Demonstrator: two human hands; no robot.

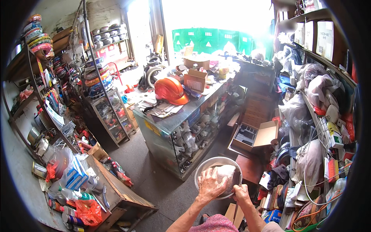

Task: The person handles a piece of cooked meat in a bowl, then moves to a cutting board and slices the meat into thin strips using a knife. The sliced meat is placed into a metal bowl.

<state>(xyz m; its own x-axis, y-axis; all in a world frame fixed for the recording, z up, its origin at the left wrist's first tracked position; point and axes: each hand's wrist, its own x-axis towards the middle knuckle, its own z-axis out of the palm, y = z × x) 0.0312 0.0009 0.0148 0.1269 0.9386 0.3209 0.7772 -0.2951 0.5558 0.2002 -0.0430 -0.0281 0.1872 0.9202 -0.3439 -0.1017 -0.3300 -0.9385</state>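
A round metal basin [198, 169] is in front of me at the lower middle, above my lap. In it lies a pale, rounded lump [226, 171]; its kind cannot be made out. My left hand [210, 184] rests on the lump's left side with its fingers spread. My right hand [241, 193] is closed at the basin's near right rim. A dark, flat, blade-like tool [236, 177] extends up from its fingers, along the right side of the lump. The fingers hide its lower end.
A glass display counter [158, 133] stands ahead, bearing an orange helmet [171, 91], papers and cartons. An open cardboard box [251, 135] is at the right. Crowded shelves [309, 100] line the right side. A wooden table [119, 191] with bottles and bags is at the lower left.
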